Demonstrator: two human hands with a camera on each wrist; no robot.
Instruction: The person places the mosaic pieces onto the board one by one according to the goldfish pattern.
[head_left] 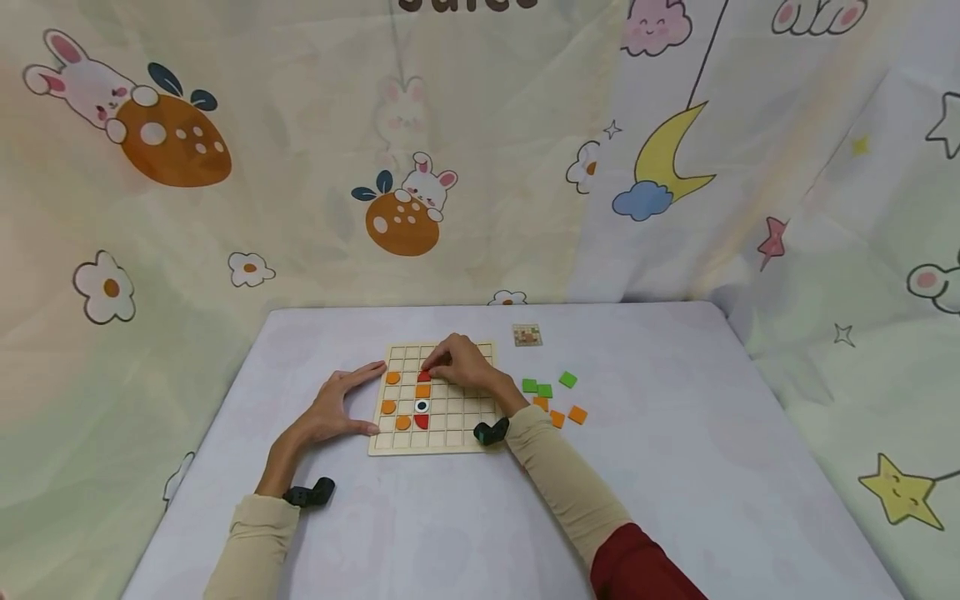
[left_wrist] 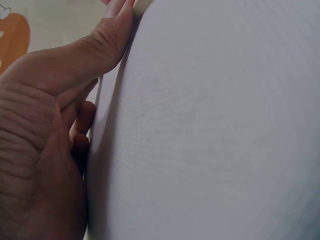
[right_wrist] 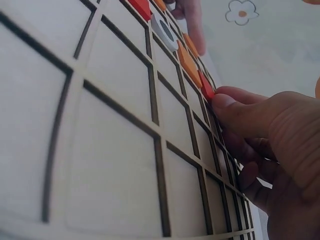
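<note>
Red sleeve [head_left: 641, 567] behind grip | right hand [head_left: 468, 365] pinching red piece [head_left: 424, 377] | left hand [head_left: 330, 408] leftward, spread, touching grid board [head_left: 450, 439]

White-covered table [head_left: 712, 458], rounded far corners. Printed fabric backdrop [head_left: 300, 208] behind far edge, runs past left and right edges. Ground cream to pale green, whiter at right. Prints: bunnies [head_left: 97, 93] with orange fruits [head_left: 180, 146], flowers [head_left: 109, 288]; crescent moon [head_left: 654, 154] above far edge's right half, smiling star [head_left: 902, 495] off right edge. Light soft.
</note>
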